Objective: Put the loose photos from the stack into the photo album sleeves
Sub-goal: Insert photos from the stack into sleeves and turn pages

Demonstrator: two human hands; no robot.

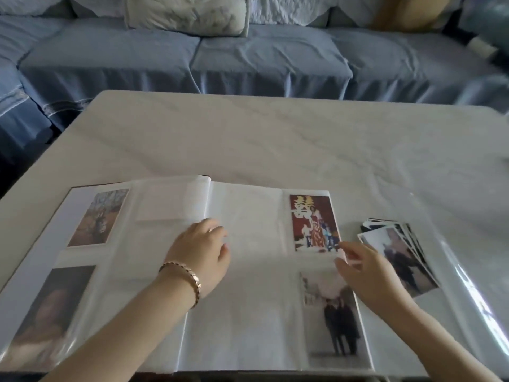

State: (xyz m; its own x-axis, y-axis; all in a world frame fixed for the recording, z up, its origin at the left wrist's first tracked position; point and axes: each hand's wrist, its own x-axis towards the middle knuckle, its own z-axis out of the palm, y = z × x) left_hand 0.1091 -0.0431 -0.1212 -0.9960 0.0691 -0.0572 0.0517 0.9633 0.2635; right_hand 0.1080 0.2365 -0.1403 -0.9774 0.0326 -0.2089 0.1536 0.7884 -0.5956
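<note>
An open photo album (248, 312) lies on the near part of the table. Its left page holds two photos, one at the top (99, 216) and a dark one below it (55, 307). On the right page sit a red photo (311, 216) at the top and a photo of two figures (336, 321) underneath. My left hand (203, 252), with a bracelet on the wrist, rests flat near the album's spine. My right hand (363, 274) hovers blurred at the right page's outer edge, fingers loosely spread, holding nothing I can see. A fanned stack of loose photos (399, 252) lies just right of the album.
The white marble-patterned table (275, 139) stretches away beyond the album. A blue-covered sofa (248, 56) with a pale cushion (187, 15) stands behind it. A glossy transparent sheet (473, 299) covers the table's right side.
</note>
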